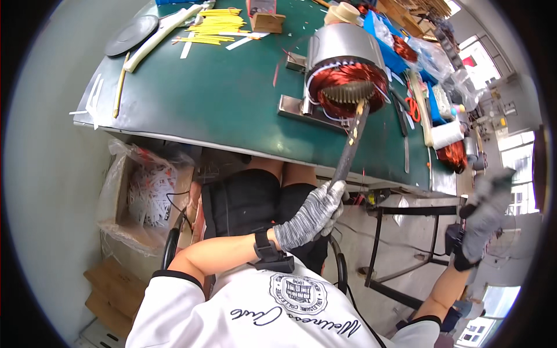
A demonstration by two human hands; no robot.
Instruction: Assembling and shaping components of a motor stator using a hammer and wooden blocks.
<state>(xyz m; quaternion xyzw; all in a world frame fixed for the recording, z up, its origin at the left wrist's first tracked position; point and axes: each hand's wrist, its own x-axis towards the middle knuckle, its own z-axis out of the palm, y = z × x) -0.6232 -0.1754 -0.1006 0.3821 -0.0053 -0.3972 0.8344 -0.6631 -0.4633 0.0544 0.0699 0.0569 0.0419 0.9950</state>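
Head view: stick (350,149) juts beyond clasping left fingers (333,196); right fingers (502,178) blurred, state unclear.

**Partial and indistinct items**

Right hand (487,217), three o'clock: gloved, blurred; contents unreadable.
Left hand (313,214), five o'clock: gloved; some fingers hidden.
Cream spool (343,13), one o'clock: lower part hidden behind metal cylinder (342,45).
Blue item (169,2), eleven o'clock: cropped by upper edge; kind uncertain.
White shirt (232,316), six o'clock: cropped below.
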